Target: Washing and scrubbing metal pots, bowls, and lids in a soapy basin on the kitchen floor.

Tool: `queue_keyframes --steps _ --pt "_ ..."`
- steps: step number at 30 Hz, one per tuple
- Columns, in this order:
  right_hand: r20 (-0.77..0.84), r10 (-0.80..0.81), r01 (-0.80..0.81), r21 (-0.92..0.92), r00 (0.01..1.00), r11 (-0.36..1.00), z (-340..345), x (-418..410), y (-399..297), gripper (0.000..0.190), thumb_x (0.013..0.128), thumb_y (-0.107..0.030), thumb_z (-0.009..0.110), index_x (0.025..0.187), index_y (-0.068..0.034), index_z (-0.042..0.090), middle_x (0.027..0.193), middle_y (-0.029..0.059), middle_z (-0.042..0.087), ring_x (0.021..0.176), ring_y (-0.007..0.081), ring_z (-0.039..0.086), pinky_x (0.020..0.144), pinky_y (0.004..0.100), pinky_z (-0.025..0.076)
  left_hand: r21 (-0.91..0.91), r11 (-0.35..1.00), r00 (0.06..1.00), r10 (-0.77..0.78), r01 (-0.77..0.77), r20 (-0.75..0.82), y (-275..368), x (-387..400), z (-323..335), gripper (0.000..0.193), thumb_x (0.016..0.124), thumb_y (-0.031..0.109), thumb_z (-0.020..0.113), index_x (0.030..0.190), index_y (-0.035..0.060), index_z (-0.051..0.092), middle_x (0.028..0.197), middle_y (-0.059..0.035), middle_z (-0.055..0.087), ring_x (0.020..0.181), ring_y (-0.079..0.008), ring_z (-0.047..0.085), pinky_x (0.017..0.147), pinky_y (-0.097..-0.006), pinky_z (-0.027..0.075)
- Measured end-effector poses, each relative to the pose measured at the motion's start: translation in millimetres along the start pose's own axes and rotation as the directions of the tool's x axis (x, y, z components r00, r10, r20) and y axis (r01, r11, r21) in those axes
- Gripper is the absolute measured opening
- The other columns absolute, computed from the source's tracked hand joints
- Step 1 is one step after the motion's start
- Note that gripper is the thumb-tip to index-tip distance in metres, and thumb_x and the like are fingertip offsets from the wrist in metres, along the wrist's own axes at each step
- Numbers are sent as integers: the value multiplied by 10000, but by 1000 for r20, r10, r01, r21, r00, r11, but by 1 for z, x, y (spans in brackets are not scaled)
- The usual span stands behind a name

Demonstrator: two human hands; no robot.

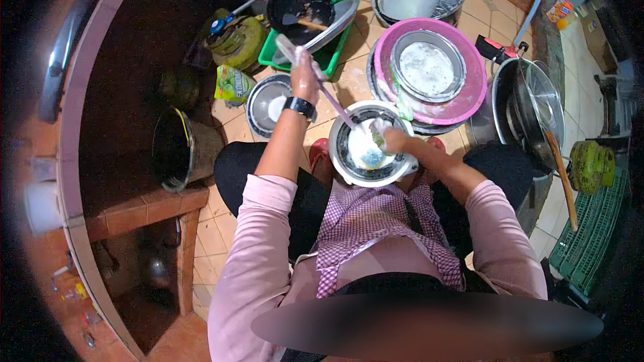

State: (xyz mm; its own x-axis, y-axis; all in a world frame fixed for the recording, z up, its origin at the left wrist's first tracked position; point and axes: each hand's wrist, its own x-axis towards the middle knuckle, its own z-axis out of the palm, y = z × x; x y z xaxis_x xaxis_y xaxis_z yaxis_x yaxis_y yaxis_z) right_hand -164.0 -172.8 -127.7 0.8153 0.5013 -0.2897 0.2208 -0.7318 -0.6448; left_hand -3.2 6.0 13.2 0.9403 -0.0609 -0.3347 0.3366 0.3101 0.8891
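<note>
My left hand (304, 80), with a dark watch on the wrist, grips a long spatula-like utensil. Its pink handle (336, 103) slants down into a white-rimmed basin (338, 156), and a pale, flat end rises above my fingers. Inside that basin my right hand (396, 140) holds a soapy green scouring pad (377, 137), close to the handle's lower end. White suds fill the middle of the basin, where a blue-and-yellow sponge (372, 159) lies. The basin stands between my knees. Foam hides part of my right fingertips.
A pink basin (475, 83) holding a round metal pan (395, 68) stands ahead. Left are a metal bowl (256, 108), a green detergent pouch (234, 84), a green crate (266, 50) with a frying pan (287, 5), and a bucket (198, 161). Stacked pots (498, 95) stand right.
</note>
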Motion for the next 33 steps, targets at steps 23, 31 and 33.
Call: queue_keyframes --steps 23,31,33 --pt "-391 328 -139 440 860 887 -39 -21 -50 362 817 -307 473 1009 -5 522 934 136 554 878 213 512 794 293 383 610 757 810 -498 234 308 -122 -72 -24 151 866 208 368 949 128 466 564 5 417 370 -64 349 308 -195 262" --pt "-883 206 -302 77 423 950 -23 -25 -70 369 736 -352 549 873 -9 562 796 211 552 720 369 524 636 415 416 334 921 821 -345 202 455 -115 -164 -10 340 862 138 374 1202 135 367 631 31 470 343 -38 287 303 -173 245" --pt "-841 400 -315 293 364 903 -29 -27 -61 350 764 -349 515 904 -30 557 778 170 564 697 310 546 596 382 424 315 923 832 -346 220 433 -107 -174 -13 320 867 161 379 1185 132 381 670 30 492 348 -31 280 308 -163 243"
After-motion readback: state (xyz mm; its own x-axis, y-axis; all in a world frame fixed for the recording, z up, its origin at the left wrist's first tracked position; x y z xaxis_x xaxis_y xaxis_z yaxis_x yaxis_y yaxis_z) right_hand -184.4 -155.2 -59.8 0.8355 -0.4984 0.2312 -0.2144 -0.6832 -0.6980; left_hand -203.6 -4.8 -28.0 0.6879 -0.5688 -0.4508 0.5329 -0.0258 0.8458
